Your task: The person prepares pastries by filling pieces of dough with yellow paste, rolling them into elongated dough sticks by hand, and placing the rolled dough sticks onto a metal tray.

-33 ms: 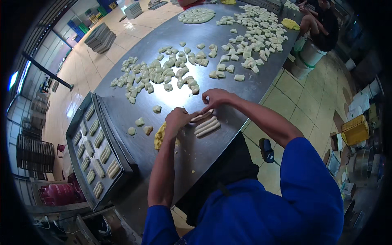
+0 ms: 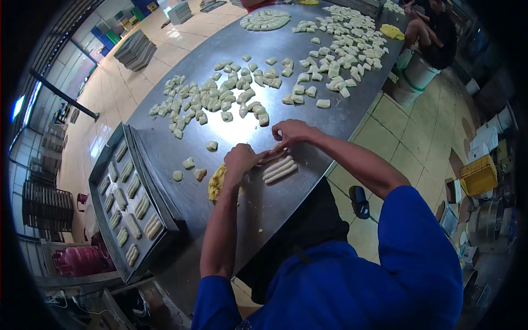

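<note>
On the steel table, my left hand (image 2: 242, 159) and my right hand (image 2: 292, 133) meet over a small dough strip, fingers bent and pinching along it. The fingers cover most of this strip. Just on the near side lie several smooth dough sticks (image 2: 280, 170), side by side and touching. Beside my left wrist is a lump of yellow filling or dough (image 2: 216, 184), partly hidden by the forearm. A few loose dough pieces (image 2: 188, 163) sit to its left. Beyond my hands spreads a scattered group of cut dough pieces (image 2: 212, 98).
A metal tray (image 2: 127, 275) with rows of grouped dough sticks stands at the table's left. More dough pieces (image 2: 352, 41) and a round of dough (image 2: 265, 20) lie at the far end. A person (image 2: 432, 36) sits at the far right, above a white bucket (image 2: 413, 80).
The fingers of both hands have shifted slightly over the dough strip and now hide more of it. Everything else stays put.
</note>
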Motion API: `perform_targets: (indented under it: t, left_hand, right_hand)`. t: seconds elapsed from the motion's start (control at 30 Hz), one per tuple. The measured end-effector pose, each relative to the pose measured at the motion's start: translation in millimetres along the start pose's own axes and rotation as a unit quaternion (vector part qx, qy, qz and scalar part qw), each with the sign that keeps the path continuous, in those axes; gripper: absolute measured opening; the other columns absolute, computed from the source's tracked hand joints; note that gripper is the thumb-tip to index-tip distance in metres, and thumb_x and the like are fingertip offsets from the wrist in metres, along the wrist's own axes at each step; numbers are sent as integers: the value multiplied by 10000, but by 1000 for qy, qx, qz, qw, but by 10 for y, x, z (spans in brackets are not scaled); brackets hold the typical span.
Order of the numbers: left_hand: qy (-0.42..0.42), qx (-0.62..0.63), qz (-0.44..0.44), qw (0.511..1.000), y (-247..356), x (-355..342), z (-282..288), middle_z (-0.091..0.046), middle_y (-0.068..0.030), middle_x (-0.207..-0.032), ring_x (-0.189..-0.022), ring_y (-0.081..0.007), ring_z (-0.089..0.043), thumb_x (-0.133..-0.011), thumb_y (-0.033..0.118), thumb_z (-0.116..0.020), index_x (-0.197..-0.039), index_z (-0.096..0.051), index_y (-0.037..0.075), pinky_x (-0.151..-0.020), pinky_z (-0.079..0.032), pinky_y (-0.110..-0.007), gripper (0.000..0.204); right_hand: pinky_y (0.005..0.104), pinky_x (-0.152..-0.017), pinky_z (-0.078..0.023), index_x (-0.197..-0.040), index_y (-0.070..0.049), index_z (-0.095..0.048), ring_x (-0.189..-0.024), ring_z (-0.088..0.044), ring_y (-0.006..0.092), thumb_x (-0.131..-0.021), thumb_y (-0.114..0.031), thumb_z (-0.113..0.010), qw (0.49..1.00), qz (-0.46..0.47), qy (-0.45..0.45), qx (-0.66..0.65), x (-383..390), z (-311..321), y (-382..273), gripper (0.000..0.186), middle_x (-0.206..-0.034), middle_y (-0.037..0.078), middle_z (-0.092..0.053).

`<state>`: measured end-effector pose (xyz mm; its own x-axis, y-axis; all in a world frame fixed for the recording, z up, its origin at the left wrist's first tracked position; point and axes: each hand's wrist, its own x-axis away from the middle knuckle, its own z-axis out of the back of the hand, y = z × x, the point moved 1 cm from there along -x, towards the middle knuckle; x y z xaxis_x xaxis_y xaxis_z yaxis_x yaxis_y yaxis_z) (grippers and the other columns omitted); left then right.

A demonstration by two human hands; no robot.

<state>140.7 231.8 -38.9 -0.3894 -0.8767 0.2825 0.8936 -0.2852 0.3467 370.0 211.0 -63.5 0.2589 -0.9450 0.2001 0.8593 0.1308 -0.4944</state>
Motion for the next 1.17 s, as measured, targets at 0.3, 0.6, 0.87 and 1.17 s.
perform_targets:
  t: [0.3,0.6,0.87,1.17]
  left_hand:
    - [10,56,-27,998,-171,116,-30,-707,-138,-696,-659,-276,-703,-741,762,-734,-785,-733,4,-645,-534,-410,760]
    - [54,62,-14,996,-150,173,-87,-714,-133,-712,-676,-303,-709,-701,799,-732,-785,-715,42,-653,-531,-430,761]
    - [70,24,8,997,-67,108,-92,-717,-130,-727,-681,-281,-703,-759,767,-710,-816,-750,26,-656,-525,-423,744]
    - [44,19,28,998,-20,158,-18,-737,-117,-735,-698,-278,-721,-757,809,-676,-859,-792,32,-716,-546,-399,792]
  right_hand:
    - [447,-683,-495,-885,-129,-654,-842,-682,311,-702,-674,-799,1000,-9,10,-13,108,100,-124,593,-846,91,-695]
    - [456,-719,-507,-877,-156,-669,-859,-688,308,-729,-730,-749,997,-4,82,14,184,24,-59,598,-856,101,-709]
    - [454,-703,-505,-822,-149,-674,-820,-690,316,-718,-762,-733,996,7,82,21,153,22,-61,625,-782,101,-695]
    - [452,-701,-511,-842,-165,-683,-808,-696,307,-725,-787,-704,993,6,111,38,65,-31,-4,634,-787,95,-705]
